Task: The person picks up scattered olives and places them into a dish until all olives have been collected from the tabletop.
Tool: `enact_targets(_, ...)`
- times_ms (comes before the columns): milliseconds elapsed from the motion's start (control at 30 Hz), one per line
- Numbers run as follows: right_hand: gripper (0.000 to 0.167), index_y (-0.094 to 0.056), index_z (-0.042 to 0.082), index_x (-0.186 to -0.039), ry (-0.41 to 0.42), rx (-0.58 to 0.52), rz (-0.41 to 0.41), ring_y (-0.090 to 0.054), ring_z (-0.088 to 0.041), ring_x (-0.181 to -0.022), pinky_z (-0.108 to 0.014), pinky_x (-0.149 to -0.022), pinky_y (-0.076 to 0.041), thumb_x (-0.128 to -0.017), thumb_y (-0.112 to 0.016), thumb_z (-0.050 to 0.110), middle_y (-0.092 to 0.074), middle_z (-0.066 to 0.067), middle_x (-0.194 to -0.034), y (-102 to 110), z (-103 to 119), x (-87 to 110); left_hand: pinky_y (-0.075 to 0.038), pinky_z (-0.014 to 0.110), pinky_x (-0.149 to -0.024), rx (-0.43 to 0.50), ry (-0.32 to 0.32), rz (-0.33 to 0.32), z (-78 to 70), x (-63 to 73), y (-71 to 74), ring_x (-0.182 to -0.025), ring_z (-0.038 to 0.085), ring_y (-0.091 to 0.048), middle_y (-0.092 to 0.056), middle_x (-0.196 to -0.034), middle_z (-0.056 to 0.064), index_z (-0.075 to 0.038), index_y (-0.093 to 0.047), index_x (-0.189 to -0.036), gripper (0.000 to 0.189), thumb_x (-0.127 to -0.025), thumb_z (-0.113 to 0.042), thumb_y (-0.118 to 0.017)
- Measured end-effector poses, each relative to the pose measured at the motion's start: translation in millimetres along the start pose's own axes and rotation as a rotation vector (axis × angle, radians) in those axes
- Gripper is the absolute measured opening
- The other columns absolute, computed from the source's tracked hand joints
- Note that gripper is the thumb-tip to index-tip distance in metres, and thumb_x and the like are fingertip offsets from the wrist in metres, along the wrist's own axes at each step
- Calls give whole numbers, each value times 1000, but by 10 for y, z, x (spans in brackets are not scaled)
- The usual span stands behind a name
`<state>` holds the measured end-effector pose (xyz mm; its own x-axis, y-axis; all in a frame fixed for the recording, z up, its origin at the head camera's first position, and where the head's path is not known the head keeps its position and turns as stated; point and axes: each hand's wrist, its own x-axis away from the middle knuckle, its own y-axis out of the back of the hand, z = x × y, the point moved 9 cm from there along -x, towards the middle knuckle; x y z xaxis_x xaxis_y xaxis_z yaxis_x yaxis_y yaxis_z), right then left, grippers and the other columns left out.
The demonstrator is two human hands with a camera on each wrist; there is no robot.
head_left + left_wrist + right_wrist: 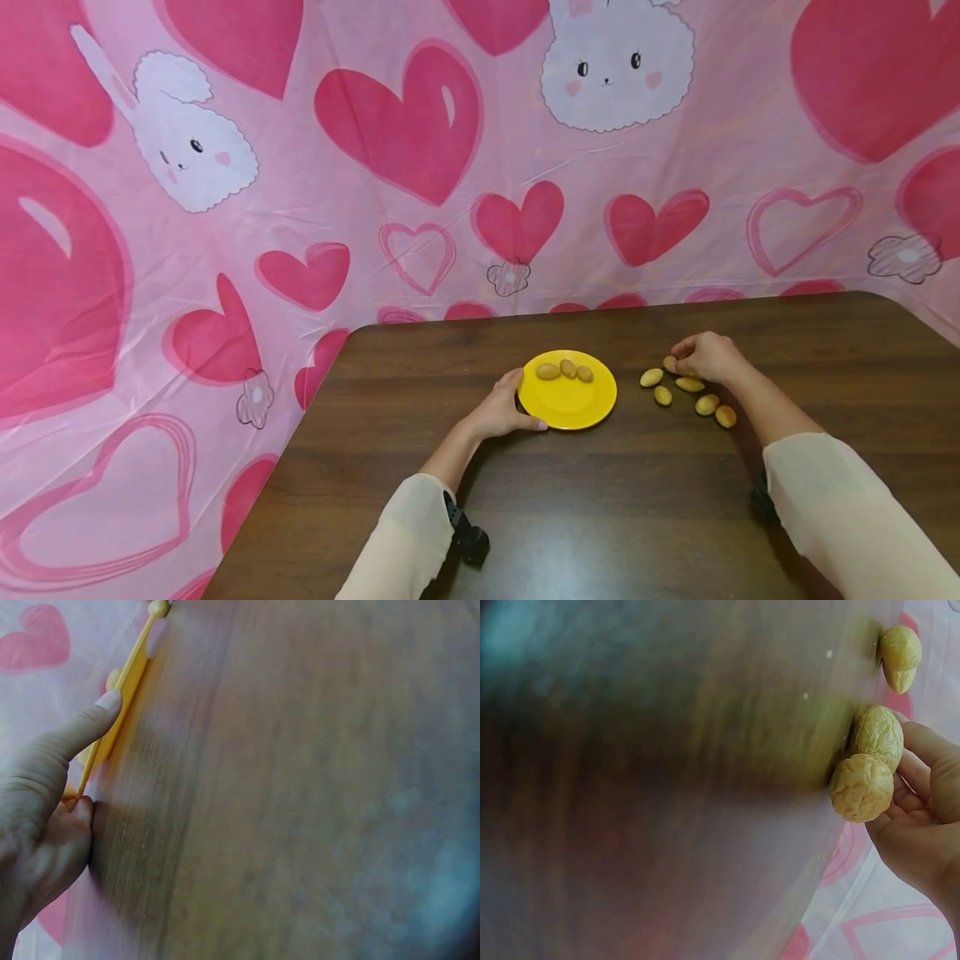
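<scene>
A round yellow plate [567,408] lies on the table with three small wrinkled potatoes [548,372] near its far rim. My left hand [501,412] holds the plate's left edge, thumb at the near rim and fingers farther back. In the left wrist view, the thumb of the left hand [56,780] overlaps the plate's edge [135,656]. To the right, my right hand [708,358] pinches a potato [670,364] with its fingertips, low over the table. Several loose potatoes [707,405] lie around that hand; in the right wrist view, two potatoes [861,787] partly hide its fingers.
The dark brown wooden table [600,508] ends at a back edge against a pink cloth [360,200] printed with hearts and rabbits. A small black camera [471,542] is strapped to the left wrist. Pale sleeves [405,533] cover both forearms.
</scene>
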<state>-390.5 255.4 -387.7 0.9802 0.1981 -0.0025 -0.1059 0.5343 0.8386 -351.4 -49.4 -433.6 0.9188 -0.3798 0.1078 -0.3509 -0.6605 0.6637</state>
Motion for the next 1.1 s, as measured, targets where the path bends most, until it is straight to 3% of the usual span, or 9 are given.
enact_targets(400,35,-64,-8,-103,-18,-20,25,-55,-33,-85,-41,-71,-45,-81,-68,19,-66,-17,-92,-52,3,9,-19,43,-108,15,-2,2,10,1,-8,-134,24,-22,-18,-151,9,-6,-18,-147,101,-72,-34,-79)
enact_targets(1100,29,-66,-7,-100,49,-24,-61,-57,-24,-76,-33,-63,-47,-80,-68,14,-67,-10,-83,3,160,23,-19,42,-108,9,-6,-3,-4,8,1,-135,24,-21,-18,-151,8,-7,-19,-147,102,-71,-35,-80)
